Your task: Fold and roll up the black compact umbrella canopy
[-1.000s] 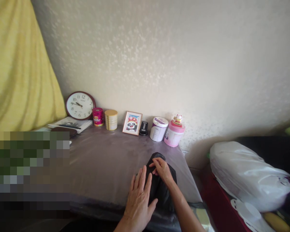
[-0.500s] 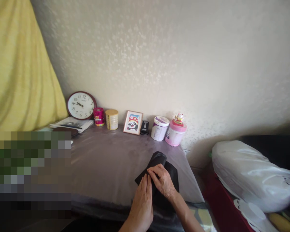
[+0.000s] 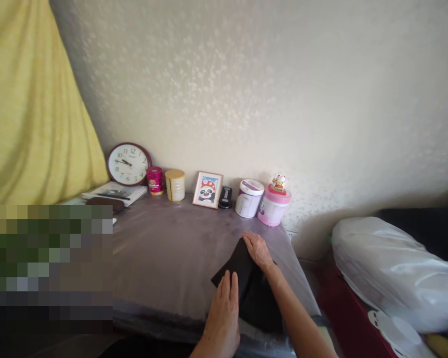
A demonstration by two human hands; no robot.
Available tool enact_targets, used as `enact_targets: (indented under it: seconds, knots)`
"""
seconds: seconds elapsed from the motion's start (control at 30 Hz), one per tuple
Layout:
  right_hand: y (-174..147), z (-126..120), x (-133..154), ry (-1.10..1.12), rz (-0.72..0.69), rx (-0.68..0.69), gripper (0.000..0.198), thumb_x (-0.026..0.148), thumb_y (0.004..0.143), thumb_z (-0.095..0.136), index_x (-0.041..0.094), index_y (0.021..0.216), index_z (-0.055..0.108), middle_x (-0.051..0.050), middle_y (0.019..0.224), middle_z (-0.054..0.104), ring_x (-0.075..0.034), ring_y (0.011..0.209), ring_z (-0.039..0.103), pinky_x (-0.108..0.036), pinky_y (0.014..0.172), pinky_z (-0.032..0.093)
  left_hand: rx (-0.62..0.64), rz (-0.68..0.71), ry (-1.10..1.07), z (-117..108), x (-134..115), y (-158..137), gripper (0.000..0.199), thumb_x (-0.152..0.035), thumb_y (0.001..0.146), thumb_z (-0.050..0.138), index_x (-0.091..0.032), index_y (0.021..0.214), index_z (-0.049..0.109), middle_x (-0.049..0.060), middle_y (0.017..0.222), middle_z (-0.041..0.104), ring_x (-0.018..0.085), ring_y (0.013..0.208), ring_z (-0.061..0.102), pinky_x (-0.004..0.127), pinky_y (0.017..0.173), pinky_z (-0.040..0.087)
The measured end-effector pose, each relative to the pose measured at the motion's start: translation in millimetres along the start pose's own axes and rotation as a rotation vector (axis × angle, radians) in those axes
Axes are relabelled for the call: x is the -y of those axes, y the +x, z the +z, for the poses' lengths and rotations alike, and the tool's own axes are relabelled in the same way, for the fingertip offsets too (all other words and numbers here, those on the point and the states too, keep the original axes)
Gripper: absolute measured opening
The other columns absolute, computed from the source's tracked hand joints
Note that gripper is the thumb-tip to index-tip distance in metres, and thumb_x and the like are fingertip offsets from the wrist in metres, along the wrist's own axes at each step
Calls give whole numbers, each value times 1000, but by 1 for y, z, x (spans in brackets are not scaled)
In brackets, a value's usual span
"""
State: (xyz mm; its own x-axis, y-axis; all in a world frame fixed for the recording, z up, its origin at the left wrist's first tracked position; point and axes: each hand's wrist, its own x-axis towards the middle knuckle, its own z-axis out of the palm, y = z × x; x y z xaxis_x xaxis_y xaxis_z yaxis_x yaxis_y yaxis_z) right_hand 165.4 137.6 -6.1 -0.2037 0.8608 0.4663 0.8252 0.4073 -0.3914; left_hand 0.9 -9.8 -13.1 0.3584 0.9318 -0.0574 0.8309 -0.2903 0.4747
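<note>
A piece of black fabric (image 3: pixel 254 291), its exact kind unclear, lies folded near the front right of the table. My left hand (image 3: pixel 224 304) rests along its left side with the fingers stretched out flat. At its far end, my right hand (image 3: pixel 259 250) lies palm down with fingers extended over the top edge. Both hands press on the fabric rather than grip it, and my right forearm covers part of its right side.
Along the wall stand a clock (image 3: pixel 129 164), a pink can (image 3: pixel 155 181), a yellow-lidded canister (image 3: pixel 175 186), a framed panda picture (image 3: pixel 208 190), a small black device (image 3: pixel 226 198), a white tub (image 3: pixel 250 199) and a pink tub (image 3: pixel 273 208) topped by a cat figurine (image 3: pixel 279 184). A white plastic bag (image 3: pixel 390 271) sits beyond the table's right edge.
My right hand has moved away from my left, up to the fabric's far end, and its fingers have straightened. The fabric's raised far fold now lies flatter. My left hand stays nearly in place.
</note>
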Motion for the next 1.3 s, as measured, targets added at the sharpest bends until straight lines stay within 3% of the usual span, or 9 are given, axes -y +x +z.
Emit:
enact_targets:
  seconds: [0.1,0.2,0.3,0.4,0.57,0.73,0.9,1.1,1.3]
  knots:
    - [-12,-11,17,33,-12,-90,30,33,90,40,19,100,65,-10,109,65,-23,113,52,-43,99,36,-32,25,-52,5,4,0,85,3,61,36,-8,140,8,15,149,10,27,137,14,42,110,24]
    - [-34,-18,40,127,-149,62,28,32,91,40,23,95,66,-7,99,69,-21,112,53,-41,99,36,-70,51,-93,11,8,0,82,1,63,35,-8,141,9,14,149,10,26,137,13,43,110,23]
    - [-42,-13,47,123,-192,171,28,31,91,40,25,92,67,-4,97,70,-21,112,53,-47,105,26,-77,58,-94,13,10,0,80,0,64,36,-7,140,11,13,149,11,25,137,13,42,111,22]
    - [-28,-2,33,85,-90,92,30,29,91,39,23,92,68,-5,102,69,-22,114,51,-49,105,24,-88,67,-114,12,10,0,84,-1,63,37,-9,141,9,12,150,11,25,137,13,42,111,22]
    - [-10,-2,-5,47,159,-96,32,32,86,39,18,100,64,-11,110,65,-22,107,55,-41,97,38,-83,52,-107,10,9,0,85,0,62,36,-9,141,6,12,150,11,24,137,14,42,111,23]
    - [-49,-31,-38,87,483,-215,38,40,82,38,17,95,64,-12,100,67,-24,95,61,-38,86,45,-125,99,-122,11,11,-1,82,-1,66,34,-9,141,2,13,150,11,23,137,13,42,110,24]
    - [-90,-48,-43,303,714,-143,39,50,76,42,19,81,63,-7,75,67,-23,71,65,-31,59,51,-136,99,-129,11,12,-1,83,-2,67,36,-13,141,0,13,150,12,23,136,16,43,109,26]
    - [-103,-47,-22,382,779,-103,42,54,73,45,20,87,65,-2,61,63,-20,56,61,-27,43,45,-125,92,-110,5,11,-4,82,-5,68,40,-8,141,2,15,149,11,24,136,16,40,110,25]
    - [-99,-48,-6,311,747,-132,46,56,70,49,16,89,63,-2,61,61,-21,61,61,-29,51,45,-111,93,-136,4,13,-4,88,-1,65,42,-11,141,-1,13,150,9,23,137,15,37,110,24]
